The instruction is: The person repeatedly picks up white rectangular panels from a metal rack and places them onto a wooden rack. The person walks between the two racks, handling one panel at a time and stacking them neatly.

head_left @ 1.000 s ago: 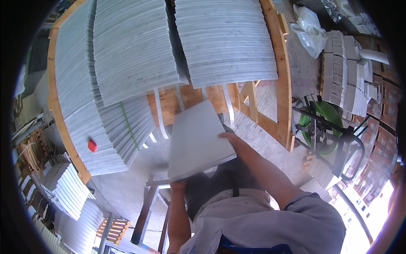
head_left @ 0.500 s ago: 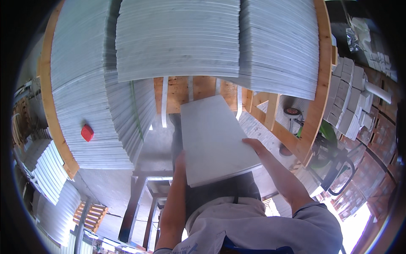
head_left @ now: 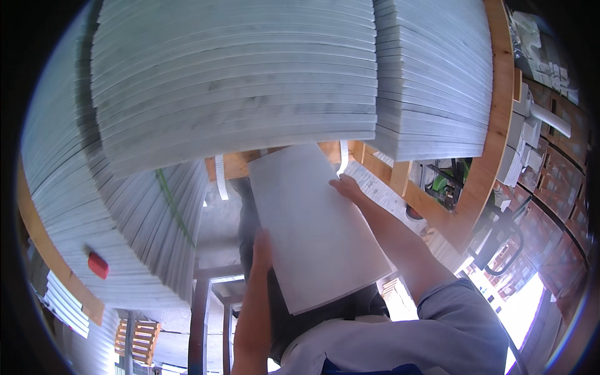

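Note:
Between my two hands is a flat, rectangular pale grey marble slab [head_left: 319, 231], held in front of my lap. A thin line along its near edge hints at more than one layer. My left hand [head_left: 262, 250] is pressed along the slab's left edge, its fingers partly hidden. My right hand [head_left: 345, 187] is closed round the right edge, towards the far end, thumb on top. Just beyond the slab's far end rises a tall middle stack of similar slabs [head_left: 237, 81], with a right stack [head_left: 431, 81] and a left stack [head_left: 125, 219] on either side.
A wooden frame [head_left: 498, 112] borders the stacks. On the left stack lies a small red object [head_left: 98, 265]. Dark metal stand legs [head_left: 199, 319] are at lower left, near a wooden pallet [head_left: 137, 340]. Wrapped boxes [head_left: 537, 231] and a black handle [head_left: 509, 250] are at right.
My view has moved closer to the stacks, which look larger. My right hand has shifted further along the slab's right edge towards its far end. The slab remains held by both hands.

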